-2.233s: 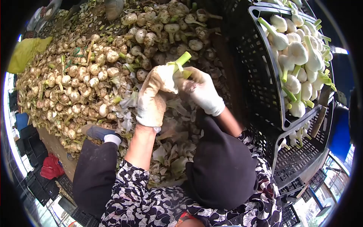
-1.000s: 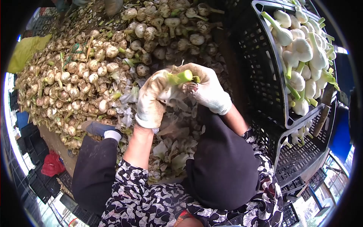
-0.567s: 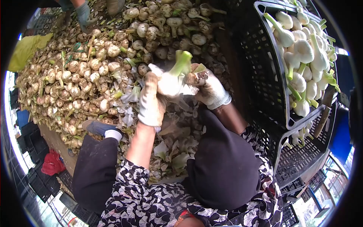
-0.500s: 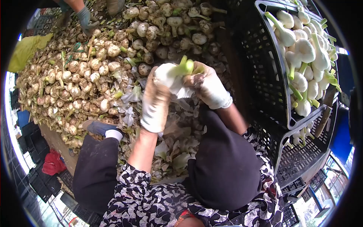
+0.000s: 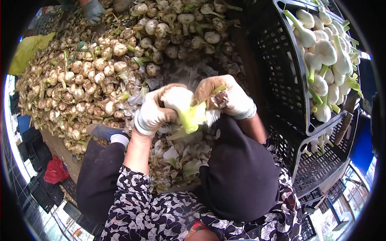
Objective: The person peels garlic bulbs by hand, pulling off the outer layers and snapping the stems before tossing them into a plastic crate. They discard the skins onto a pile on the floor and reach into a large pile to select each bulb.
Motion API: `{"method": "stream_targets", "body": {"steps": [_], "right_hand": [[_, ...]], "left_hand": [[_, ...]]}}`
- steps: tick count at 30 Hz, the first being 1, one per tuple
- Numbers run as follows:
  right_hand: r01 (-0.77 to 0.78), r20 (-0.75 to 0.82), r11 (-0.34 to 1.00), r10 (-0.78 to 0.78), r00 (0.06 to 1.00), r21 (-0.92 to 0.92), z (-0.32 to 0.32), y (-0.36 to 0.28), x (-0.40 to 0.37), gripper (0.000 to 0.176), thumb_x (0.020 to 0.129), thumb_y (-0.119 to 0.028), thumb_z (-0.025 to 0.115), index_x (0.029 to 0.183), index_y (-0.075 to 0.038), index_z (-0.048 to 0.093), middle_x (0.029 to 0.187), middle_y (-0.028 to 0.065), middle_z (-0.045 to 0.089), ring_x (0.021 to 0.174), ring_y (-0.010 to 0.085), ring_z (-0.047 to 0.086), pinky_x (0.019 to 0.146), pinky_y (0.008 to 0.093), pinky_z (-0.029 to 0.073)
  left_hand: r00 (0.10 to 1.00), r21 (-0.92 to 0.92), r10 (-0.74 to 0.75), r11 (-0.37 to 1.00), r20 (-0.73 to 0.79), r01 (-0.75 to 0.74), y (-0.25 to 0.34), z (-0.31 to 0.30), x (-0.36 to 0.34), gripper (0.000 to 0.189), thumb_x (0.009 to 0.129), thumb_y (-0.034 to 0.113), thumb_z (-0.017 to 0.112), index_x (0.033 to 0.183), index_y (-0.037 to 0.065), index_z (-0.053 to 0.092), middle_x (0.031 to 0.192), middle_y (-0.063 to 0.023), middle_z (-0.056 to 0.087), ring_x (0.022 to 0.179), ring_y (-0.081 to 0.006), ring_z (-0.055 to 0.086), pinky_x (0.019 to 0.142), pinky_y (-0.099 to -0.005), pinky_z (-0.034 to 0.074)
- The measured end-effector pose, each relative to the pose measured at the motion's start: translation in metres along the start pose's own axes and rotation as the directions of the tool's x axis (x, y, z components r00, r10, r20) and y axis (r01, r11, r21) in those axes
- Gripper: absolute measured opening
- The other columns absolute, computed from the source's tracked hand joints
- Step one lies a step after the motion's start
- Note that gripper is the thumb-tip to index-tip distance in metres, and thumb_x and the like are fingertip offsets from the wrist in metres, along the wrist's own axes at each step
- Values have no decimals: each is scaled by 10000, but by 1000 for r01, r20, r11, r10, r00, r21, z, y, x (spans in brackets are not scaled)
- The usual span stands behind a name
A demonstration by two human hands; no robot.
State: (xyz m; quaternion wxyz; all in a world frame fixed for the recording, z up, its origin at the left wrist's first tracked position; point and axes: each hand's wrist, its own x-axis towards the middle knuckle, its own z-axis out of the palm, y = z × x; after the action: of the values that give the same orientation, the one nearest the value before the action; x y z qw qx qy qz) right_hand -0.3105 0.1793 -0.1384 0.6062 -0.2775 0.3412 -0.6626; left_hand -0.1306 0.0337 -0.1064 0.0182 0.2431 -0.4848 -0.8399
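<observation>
In front of my lap, my left hand (image 5: 153, 110), in a white work glove stained brown, is wrapped round a clean white garlic bulb (image 5: 179, 98). The bulb's cut green stem (image 5: 189, 122) points down toward me. Close against it on the right is my gloved right hand (image 5: 233, 96), its fingers closed on peeled garlic skin (image 5: 213, 114). A dirty brown piece (image 5: 220, 99) with a yellowish strip shows at those fingers. Below both hands lie loose garlic peelings (image 5: 177, 158).
A large heap of soil-covered garlic (image 5: 86, 86) spreads ahead and left. At right, a black crate (image 5: 277, 60) holds white trimmed bulbs (image 5: 325, 54). A knife (image 5: 344, 126) rests on the lower crate (image 5: 317, 172). Another person's gloved hand (image 5: 93, 12) is over the heap.
My hands have come lower and nearer me. The garlic has turned, its stem swinging from upward to downward. The other person's hand has shifted slightly up.
</observation>
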Motion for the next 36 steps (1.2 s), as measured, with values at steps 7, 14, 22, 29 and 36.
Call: {"method": "stream_targets", "body": {"steps": [7, 14, 22, 29, 36], "right_hand": [[-149, -329, 782, -75, 941, -605, -62, 35, 21, 297, 875, -103, 587, 1142, 27, 596, 958, 70, 658, 887, 139, 614, 806, 282, 486], [36, -76, 739, -117, 990, -673, 12, 1, 20, 854, 739, -427, 720, 1370, 12, 349, 1257, 172, 500, 1157, 227, 508, 978, 315, 401], [239, 21, 328, -549, 836, -914, 40, 22, 42, 357, 703, -75, 687, 1036, -56, 560, 876, 144, 571, 785, 344, 586, 652, 407, 488], [237, -133, 588, -516, 846, -773, 19, 9, 56, 283, 746, -62, 657, 1016, -34, 576, 869, 155, 632, 803, 344, 629, 684, 380, 516], [-155, -150, 308, 40, 988, -939, -28, 51, 40, 387, 891, -280, 573, 1135, 20, 592, 1074, 236, 624, 967, 350, 618, 857, 402, 484]], "left_hand": [[993, -543, -118, 836, -32, 82, -26, -19, -7, 672, 744, 258, 776, 1249, -56, 463, 1044, -138, 636, 750, -182, 659, 541, -254, 558], [976, -308, 91, 939, -199, -150, -28, -12, 4, 660, 699, 327, 805, 1210, 21, 519, 998, -56, 630, 870, -171, 635, 641, -277, 552], [793, -98, 335, 892, -509, -441, -25, 28, 14, 1037, 630, 339, 866, 1415, 45, 255, 1141, -51, 566, 974, -149, 576, 871, -286, 471], [779, -264, 202, 865, -594, -426, -8, 31, 10, 553, 901, 458, 442, 1135, -28, 563, 933, -103, 644, 806, -171, 620, 607, -259, 505], [950, -666, 71, 698, -303, -264, -14, -3, 16, 474, 830, 359, 605, 1085, -40, 596, 975, -152, 644, 808, -273, 619, 692, -370, 521]]}}
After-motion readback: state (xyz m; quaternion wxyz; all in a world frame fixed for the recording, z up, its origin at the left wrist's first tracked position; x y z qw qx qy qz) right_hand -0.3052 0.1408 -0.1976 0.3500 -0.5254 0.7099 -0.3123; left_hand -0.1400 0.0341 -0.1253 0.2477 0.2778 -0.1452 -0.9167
